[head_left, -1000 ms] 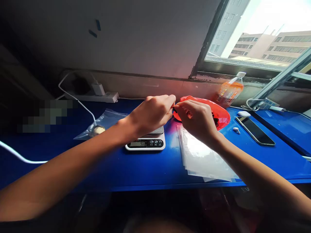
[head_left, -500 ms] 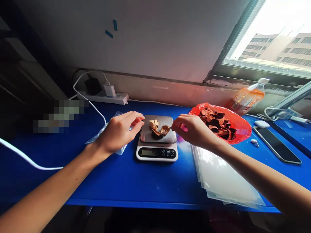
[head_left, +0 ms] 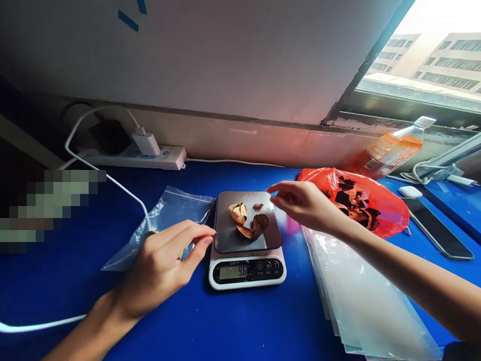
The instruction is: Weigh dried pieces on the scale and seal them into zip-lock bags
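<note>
A white digital kitchen scale [head_left: 248, 273] stands in the middle, its display reading about 9.6. On its steel plate [head_left: 224, 240] lie a pale curled piece of dried peel [head_left: 238, 213], a larger brown piece of dried peel [head_left: 254, 228] and a small reddish-brown fragment [head_left: 258, 206]. Left of the plate is my left hand [head_left: 165, 260], empty, with thumb and index tips close but apart. My right hand [head_left: 300, 200] hovers at the plate's right edge. Its thumb and forefinger are slightly parted with nothing visible between them; the other fingers are curled.
A red plastic bag [head_left: 394, 215] of dried peel [head_left: 353, 198] sits behind my right forearm. Flat clear bags [head_left: 368, 296] lie under that arm. Another clear zip bag [head_left: 176, 205] is behind my left hand. An orange drink bottle [head_left: 394, 150], phone [head_left: 439, 230] and power strip [head_left: 169, 158] line the back.
The small fragment now lies on the plate, away from my right fingers, which have lifted back. My left hand has moved lower. The view has shifted closer, and the display now reads 9.6.
</note>
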{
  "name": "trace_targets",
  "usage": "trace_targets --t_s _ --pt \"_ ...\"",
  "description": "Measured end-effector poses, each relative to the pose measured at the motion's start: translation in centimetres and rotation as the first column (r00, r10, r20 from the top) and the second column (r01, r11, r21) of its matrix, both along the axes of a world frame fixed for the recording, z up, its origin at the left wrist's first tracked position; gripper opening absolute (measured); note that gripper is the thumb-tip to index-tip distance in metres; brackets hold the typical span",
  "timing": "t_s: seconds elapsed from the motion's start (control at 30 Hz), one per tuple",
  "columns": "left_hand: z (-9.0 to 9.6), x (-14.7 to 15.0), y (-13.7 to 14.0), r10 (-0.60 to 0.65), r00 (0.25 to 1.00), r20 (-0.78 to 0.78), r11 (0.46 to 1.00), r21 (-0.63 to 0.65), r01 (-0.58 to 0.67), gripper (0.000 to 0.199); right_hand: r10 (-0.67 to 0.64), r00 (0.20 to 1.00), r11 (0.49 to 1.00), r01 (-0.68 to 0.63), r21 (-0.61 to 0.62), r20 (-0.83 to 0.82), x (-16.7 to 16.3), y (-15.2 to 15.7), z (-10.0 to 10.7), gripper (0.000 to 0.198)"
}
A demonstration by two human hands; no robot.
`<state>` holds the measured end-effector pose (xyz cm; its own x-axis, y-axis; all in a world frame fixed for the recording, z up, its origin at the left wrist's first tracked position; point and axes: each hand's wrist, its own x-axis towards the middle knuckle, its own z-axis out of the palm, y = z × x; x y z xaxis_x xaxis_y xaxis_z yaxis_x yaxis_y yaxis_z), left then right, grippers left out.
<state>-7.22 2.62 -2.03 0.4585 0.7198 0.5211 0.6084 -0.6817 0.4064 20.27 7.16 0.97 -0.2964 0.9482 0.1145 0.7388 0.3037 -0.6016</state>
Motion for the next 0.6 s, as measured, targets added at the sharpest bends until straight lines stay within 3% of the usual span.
trace_targets --t_s 0.13,0.27,0.33,0.47,0.6 --pt "0.0 -0.2 -0.4 -0.012 1.000 0.025 0.999 0.039 0.011 0.015 0.002 0.998 0.967 -0.017 0.253 0.060 1.6 -3.1 2.6 0.013" --pt "-0.2 -0.3 -0.3 0.024 0.998 0.050 1.000 0.001 -0.024 0.017 -0.149 0.981 0.878 0.075 0.472 0.122 5.0 -6.6 2.9 0.003" --pt "-0.1 -0.2 -0.3 0.027 0.999 0.046 1.000 -0.012 -0.026 0.016 -0.233 0.968 0.861 0.161 0.483 0.092 6.8 -7.5 2.0 0.003" --pt "0.0 0.1 -0.2 0.019 1.000 0.007 1.000 -0.010 -0.019 0.014 -0.365 0.930 0.860 0.324 0.393 0.033 9.3 -7.6 -0.3 0.005" --pt "-0.4 0.2 0.2 0.064 0.998 -0.025 0.998 -0.017 -0.065 0.012 -0.402 0.913 0.869 0.355 0.344 0.073 9.9 -6.9 -1.4 0.008"
